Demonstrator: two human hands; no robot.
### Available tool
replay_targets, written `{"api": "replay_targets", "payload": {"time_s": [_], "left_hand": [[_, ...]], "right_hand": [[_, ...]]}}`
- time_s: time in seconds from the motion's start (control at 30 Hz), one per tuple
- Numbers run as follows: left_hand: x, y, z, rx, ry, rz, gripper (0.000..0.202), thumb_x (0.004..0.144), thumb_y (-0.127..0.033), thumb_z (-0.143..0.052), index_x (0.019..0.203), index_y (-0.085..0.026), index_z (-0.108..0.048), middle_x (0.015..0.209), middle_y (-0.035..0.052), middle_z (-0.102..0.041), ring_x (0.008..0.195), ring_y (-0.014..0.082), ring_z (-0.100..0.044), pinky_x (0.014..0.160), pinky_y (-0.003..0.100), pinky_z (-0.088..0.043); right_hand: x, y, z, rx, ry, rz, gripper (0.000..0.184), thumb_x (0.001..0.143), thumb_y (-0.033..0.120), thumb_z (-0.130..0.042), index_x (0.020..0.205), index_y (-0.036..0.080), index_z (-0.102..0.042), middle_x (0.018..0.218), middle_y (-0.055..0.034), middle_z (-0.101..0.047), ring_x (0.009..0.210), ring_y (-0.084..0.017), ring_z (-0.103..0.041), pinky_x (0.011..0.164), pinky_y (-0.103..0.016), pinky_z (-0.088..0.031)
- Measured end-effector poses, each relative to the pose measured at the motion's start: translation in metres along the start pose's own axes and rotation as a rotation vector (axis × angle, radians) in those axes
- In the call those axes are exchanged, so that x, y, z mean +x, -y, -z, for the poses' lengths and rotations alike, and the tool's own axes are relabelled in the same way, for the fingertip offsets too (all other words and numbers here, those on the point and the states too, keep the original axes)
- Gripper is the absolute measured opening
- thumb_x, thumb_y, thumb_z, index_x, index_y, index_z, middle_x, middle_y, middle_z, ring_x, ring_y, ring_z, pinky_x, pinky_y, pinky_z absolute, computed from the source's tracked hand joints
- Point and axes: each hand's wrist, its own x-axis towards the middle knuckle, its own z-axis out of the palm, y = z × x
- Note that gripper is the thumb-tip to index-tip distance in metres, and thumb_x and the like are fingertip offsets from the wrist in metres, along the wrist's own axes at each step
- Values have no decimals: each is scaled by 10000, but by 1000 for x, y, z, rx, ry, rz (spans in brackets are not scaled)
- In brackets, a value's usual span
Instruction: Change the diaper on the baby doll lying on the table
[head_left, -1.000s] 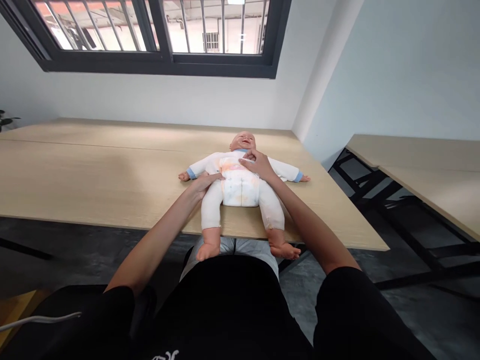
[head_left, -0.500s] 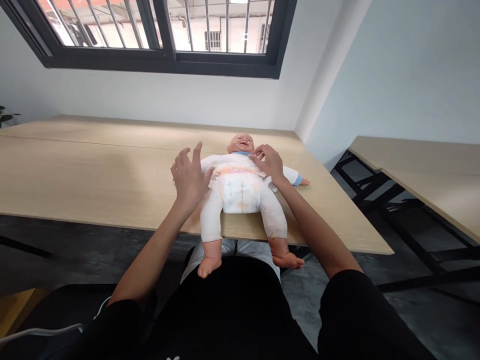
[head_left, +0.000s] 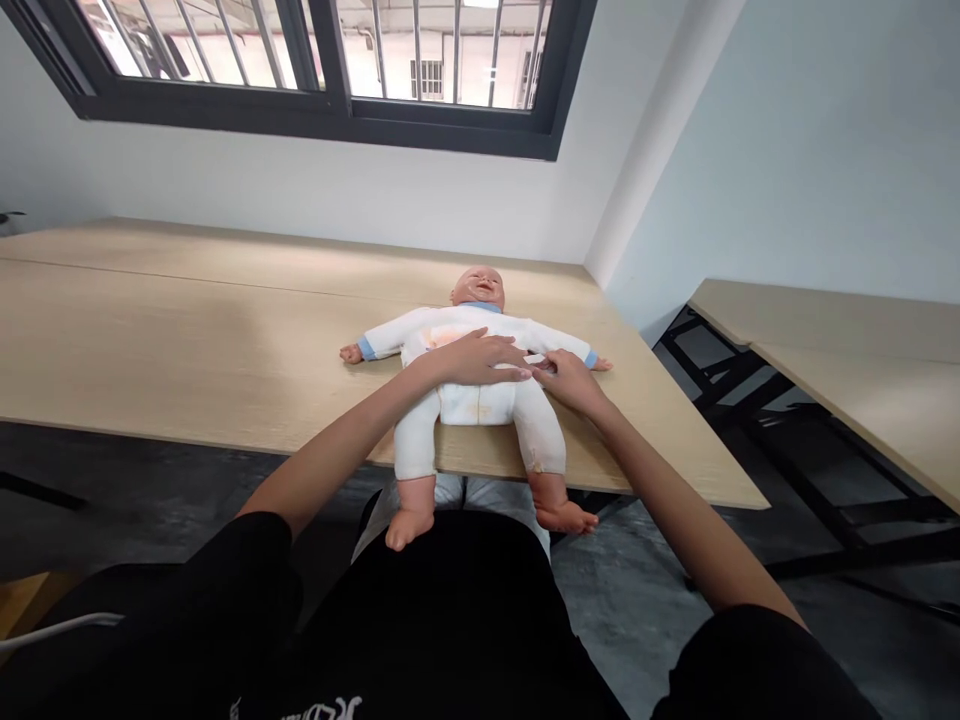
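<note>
On the pale wooden worktop (head_left: 187,345), a doll (head_left: 506,322) in a white suit with blue cuffs is lying on its back, its head pointing toward the wall (head_left: 337,195) and its bare feet hanging out past the near edge. A white diaper (head_left: 478,408) is covering its hips over the suit. The left hand (head_left: 480,358) is lying across the upper front of the diaper, palm down, its fingers (head_left: 517,374) stretching out nearly straight and gripping nothing. Just beside their tips, the right hand (head_left: 571,382) is bending its fingers at the diaper's edge, by the doll's left hip; whether they are pinching anything is impossible to tell. The doll's arms are spreading out to both sides. Beyond the worktop, a dark-framed window (head_left: 450,125) is showing bars, and a second table (head_left: 862,370) is standing apart on the right.
</note>
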Motion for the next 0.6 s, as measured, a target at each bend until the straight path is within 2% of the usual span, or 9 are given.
{"api": "replay_targets", "payload": {"time_s": [0.1, 0.17, 0.3, 0.37, 0.47, 0.53, 0.6], "left_hand": [[10, 13, -1, -38, -29, -24, 440, 1035, -543, -418, 1242, -256, -679, 1408, 35, -638, 1434, 249, -447, 1268, 510, -99], [17, 21, -3, -86, -77, -24, 387, 1014, -519, -471, 1155, -250, -712, 1349, 40, -674, 1363, 246, -517, 1264, 483, -119], [27, 34, -5, -187, -138, -9, 285, 973, -478, -554, 1041, -277, -744, 1285, 14, -707, 1300, 235, -557, 1255, 417, -151], [28, 35, -4, -211, -150, -6, 266, 981, -439, -547, 1034, -267, -743, 1265, 6, -714, 1291, 227, -554, 1246, 385, -168], [26, 32, -1, -226, -160, -8, 268, 1004, -377, -516, 1049, -228, -734, 1191, -4, -730, 1249, 199, -558, 1224, 335, -202], [24, 31, 0, -233, -173, -19, 273, 1003, -369, -515, 1030, -209, -734, 1128, -4, -736, 1201, 191, -567, 1195, 318, -250], [24, 32, -1, -250, -221, -40, 266, 982, -373, -536, 961, -203, -739, 1057, 7, -739, 1128, 196, -593, 1147, 322, -312]], "right_hand": [[2, -2, -4, -29, -41, -27, 246, 939, 361, -602, 966, 135, -693, 1026, -123, -692, 1005, -261, -614, 896, -342, -450], [3, -2, -5, -58, -25, -21, 272, 921, 394, -629, 991, 141, -700, 1047, -134, -685, 1043, -287, -603, 934, -376, -449], [1, 3, -4, -62, 55, -8, 245, 837, 377, -681, 747, 156, -624, 880, -116, -669, 915, -282, -596, 861, -377, -466], [0, 7, -2, 110, 56, -59, 269, 825, 387, -679, 704, 171, -574, 803, -79, -664, 818, -247, -596, 771, -345, -481], [0, 10, 3, 520, 55, -257, 258, 807, 399, -722, 781, 172, -601, 790, -54, -685, 723, -211, -617, 644, -307, -508], [1, 9, 8, 736, 77, -390, 265, 746, 348, -814, 811, 170, -628, 803, -57, -697, 676, -188, -626, 584, -286, -528], [3, 5, 14, 878, 91, -464, 296, 674, 277, -887, 826, 161, -662, 846, -63, -710, 665, -160, -633, 561, -249, -546]]}}
